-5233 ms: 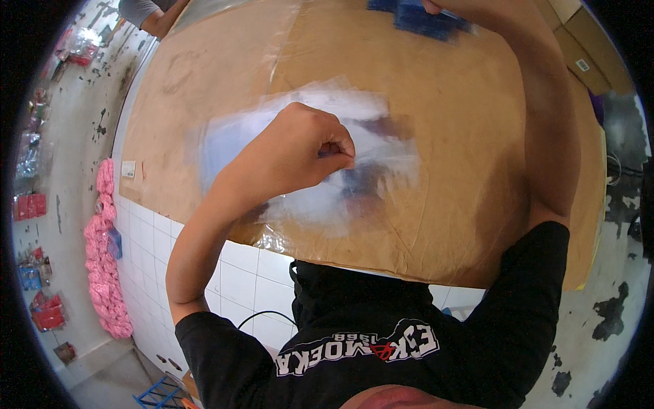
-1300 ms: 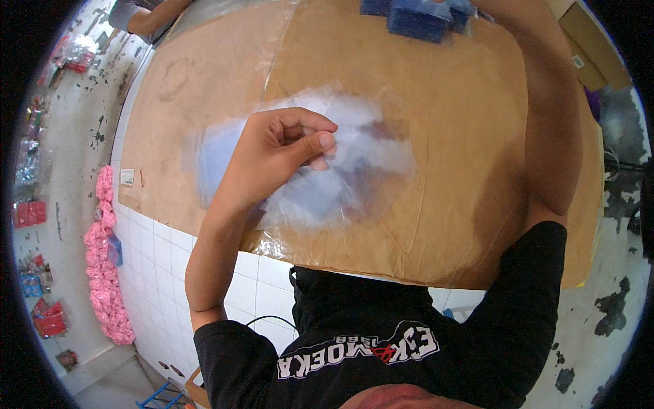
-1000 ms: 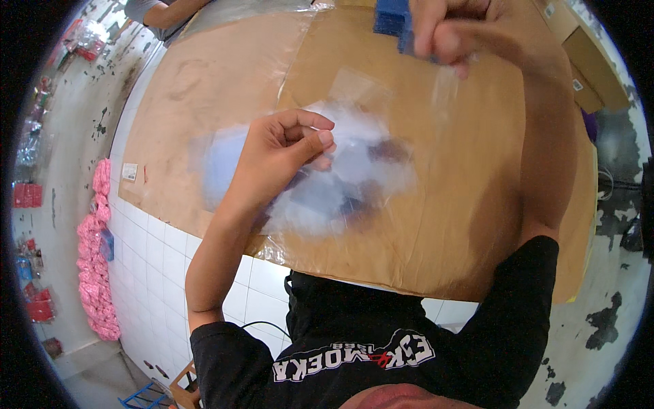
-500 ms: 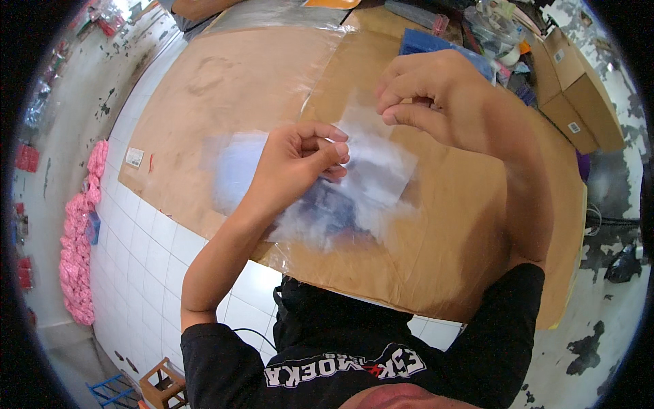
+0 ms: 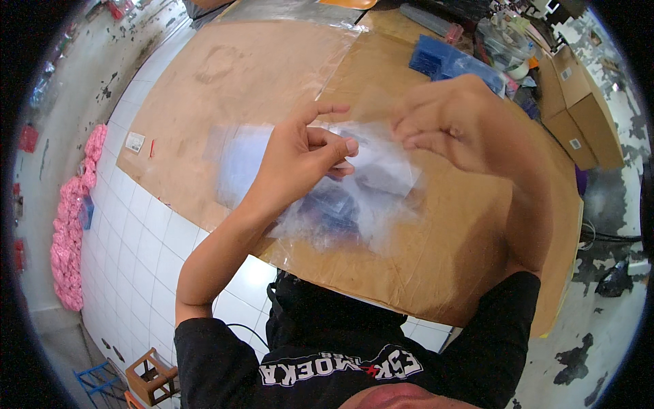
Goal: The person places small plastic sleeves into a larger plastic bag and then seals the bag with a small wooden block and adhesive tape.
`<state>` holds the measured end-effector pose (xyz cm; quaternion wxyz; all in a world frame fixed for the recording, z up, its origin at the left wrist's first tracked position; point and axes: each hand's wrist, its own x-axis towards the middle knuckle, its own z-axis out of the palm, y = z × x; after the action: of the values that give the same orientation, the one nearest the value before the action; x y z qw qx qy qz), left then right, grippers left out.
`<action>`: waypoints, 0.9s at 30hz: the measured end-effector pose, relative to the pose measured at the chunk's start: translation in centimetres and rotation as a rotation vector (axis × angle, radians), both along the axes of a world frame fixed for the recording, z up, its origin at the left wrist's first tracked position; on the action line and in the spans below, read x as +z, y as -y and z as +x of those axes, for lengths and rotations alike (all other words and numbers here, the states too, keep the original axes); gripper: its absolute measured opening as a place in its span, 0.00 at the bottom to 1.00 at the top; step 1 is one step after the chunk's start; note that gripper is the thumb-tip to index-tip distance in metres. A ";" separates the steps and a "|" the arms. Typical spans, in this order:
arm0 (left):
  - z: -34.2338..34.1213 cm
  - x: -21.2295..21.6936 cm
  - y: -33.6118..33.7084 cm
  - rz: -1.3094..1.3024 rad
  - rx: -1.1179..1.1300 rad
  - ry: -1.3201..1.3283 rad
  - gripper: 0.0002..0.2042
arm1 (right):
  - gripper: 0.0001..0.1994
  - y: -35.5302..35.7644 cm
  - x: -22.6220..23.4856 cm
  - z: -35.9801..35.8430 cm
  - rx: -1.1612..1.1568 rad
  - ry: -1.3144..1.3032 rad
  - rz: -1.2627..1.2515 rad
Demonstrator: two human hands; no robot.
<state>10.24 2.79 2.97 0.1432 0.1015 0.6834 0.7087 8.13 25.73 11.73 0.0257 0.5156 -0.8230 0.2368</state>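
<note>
My left hand [image 5: 303,146] is over the cardboard-covered table, its thumb pressed to the curled fingers and its index finger stretched out. What it pinches, if anything, is too thin or hidden to make out. Under and beside it lies a loose pile of clear plastic bags or film [image 5: 385,177], whitish with glare, with dark blue showing through near its front. To the right of the pile my right hand [image 5: 446,126] is raised and blurred by motion. Its fingers are bunched together, and anything between them cannot be made out.
Brown cardboard [image 5: 266,65] covers the table. Blue plastic packs [image 5: 453,61] lie at the far right, beside a clutter of bags. A cardboard box [image 5: 579,112] stands at the right edge. Pink bundles [image 5: 68,235] and a wooden stool [image 5: 150,375] are on the left floor.
My right hand has come down slightly and shifted right. The left index finger has lifted away from the thumb and straightened. The whole view has shifted a little.
</note>
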 end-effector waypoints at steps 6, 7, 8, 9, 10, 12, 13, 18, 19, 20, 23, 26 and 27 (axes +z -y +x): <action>0.6 0.5 -0.1 0.049 0.004 -0.092 0.19 | 0.05 0.7 1.2 2.8 0.082 -0.032 0.145; 0.8 0.5 -0.3 0.056 0.002 -0.105 0.18 | 0.06 0.8 1.5 3.3 0.051 -0.043 0.215; 0.9 0.5 -0.4 0.040 0.016 -0.136 0.16 | 0.06 1.2 2.1 3.8 0.023 -0.052 0.282; 1.0 0.3 -0.5 0.025 0.030 -0.167 0.15 | 0.06 1.4 2.4 4.2 -0.006 -0.062 0.349; 1.1 0.2 -0.6 0.009 0.043 -0.198 0.13 | 0.06 1.2 1.9 4.4 0.011 -0.088 0.319; 1.3 0.3 -0.6 -0.028 0.051 -0.302 0.09 | 0.06 0.8 1.1 4.7 0.044 -0.134 0.282; 1.4 0.3 -0.6 -0.047 0.054 -0.354 0.08 | 0.06 0.8 1.1 4.9 0.057 -0.153 0.279; 1.4 -0.3 -0.7 -0.064 0.043 -0.414 0.09 | 0.05 1.6 1.7 6.3 0.066 -0.206 0.337; 1.4 -0.3 -0.8 -0.077 0.049 -0.423 0.09 | 0.05 1.7 1.5 6.6 0.047 -0.203 0.336; 1.4 -0.2 -0.7 -0.079 0.055 -0.429 0.10 | 0.06 1.9 1.1 7.0 0.001 -0.176 0.335; 1.6 -0.2 -0.6 -0.086 0.072 -0.468 0.10 | 0.08 1.8 0.9 7.5 0.015 -0.234 0.326; 1.8 -0.4 -0.5 -0.113 0.095 -0.555 0.10 | 0.09 1.9 1.2 8.1 0.031 -0.233 0.331; 1.9 -0.3 -0.5 -0.131 0.101 -0.589 0.11 | 0.09 2.0 1.2 8.4 0.022 -0.210 0.337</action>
<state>12.16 3.28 2.70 -0.0903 0.2593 0.7438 0.6094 16.50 23.77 12.94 0.0222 0.5435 -0.8381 0.0407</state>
